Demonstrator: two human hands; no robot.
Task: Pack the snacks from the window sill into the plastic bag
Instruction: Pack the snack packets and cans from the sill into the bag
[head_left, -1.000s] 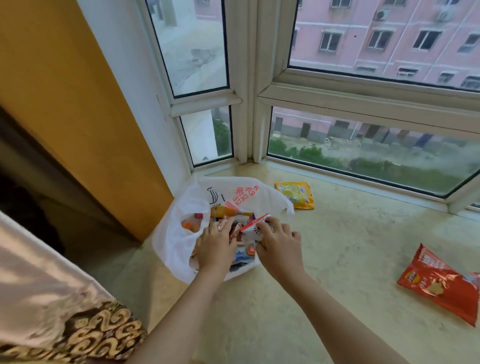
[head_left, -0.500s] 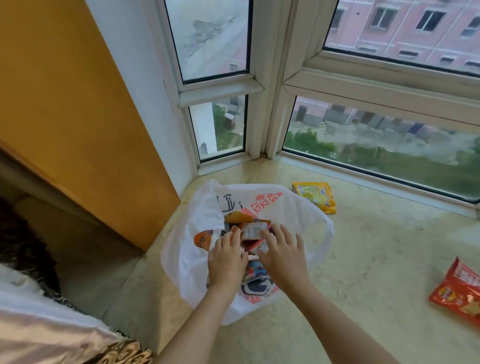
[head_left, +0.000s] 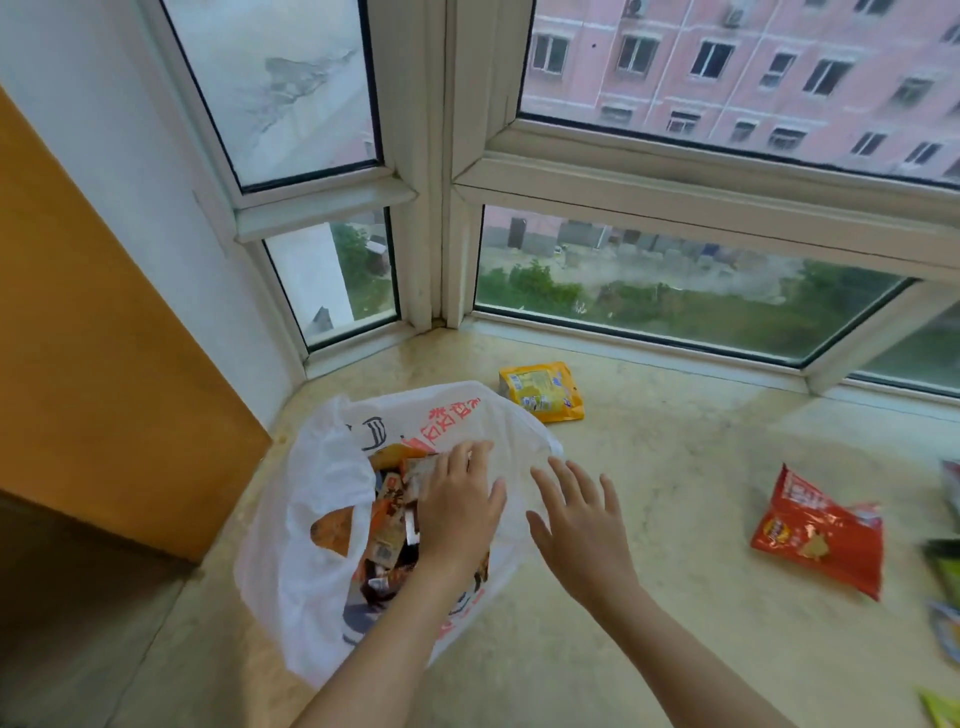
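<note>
Hiding bagged snacks, left hand

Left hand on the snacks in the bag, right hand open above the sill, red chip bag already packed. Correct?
Not quite. The head view shows the red chip bag lying on the window sill, outside the plastic bag. The rest holds: left hand on the bagged snacks, right hand open.
</note>
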